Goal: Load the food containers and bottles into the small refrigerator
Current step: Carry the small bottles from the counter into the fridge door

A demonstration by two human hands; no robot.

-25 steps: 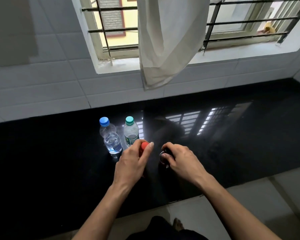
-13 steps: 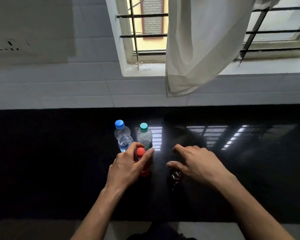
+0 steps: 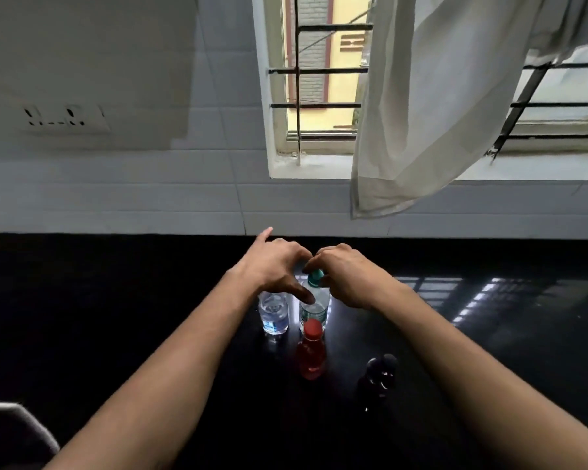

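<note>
- Spanning the frame: glossy black stone counter (image 3: 116,317), mirroring the barred window.
- Hanging at upper right: pale cloth curtain (image 3: 421,113).
- Standing at mid-counter: clear plastic bottle with teal cap (image 3: 314,308), pinched at the cap by right hand (image 3: 348,278); thumb of left hand (image 3: 274,269) on its shoulder, fingers curled over the neighbouring clear water bottle (image 3: 274,313), forefinger out.
- Standing nearer: red-capped red drink bottle (image 3: 310,352), untouched.
- Sitting right of it: small dark bottle (image 3: 377,374), barely readable.

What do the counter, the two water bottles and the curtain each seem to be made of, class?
Counter: probably polished black stone; glossy, it mirrors the window bars.
Water bottles: clear, thin plastic by the look; the water shows through, and one has a green cap.
Curtain: light woven cloth, matte, hanging in soft folds.
</note>
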